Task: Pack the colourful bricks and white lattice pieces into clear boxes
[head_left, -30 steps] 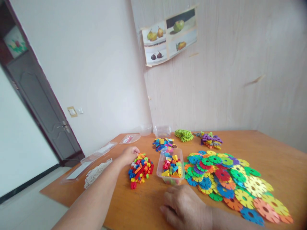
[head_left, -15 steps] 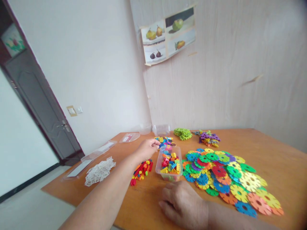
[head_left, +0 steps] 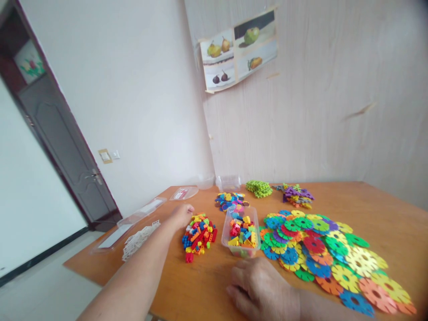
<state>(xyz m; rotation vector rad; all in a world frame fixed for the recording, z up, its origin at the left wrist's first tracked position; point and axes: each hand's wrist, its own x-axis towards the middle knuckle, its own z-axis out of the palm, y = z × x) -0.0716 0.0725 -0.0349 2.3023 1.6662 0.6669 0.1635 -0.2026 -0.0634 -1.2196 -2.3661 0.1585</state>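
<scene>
Left arm stretched forward; left hand left of clear brick tub, fingers curled down, grasp unclear. Right hand just nearside of tub, palm down, empty, fingers relaxed.

Wooden table — brick pile, clear tub, flower discs

The one head-worn view looks forward and slightly down across the wooden table from its near edge, facing the far wall corner, with the door far left and the left hand and right hand close below.
</scene>
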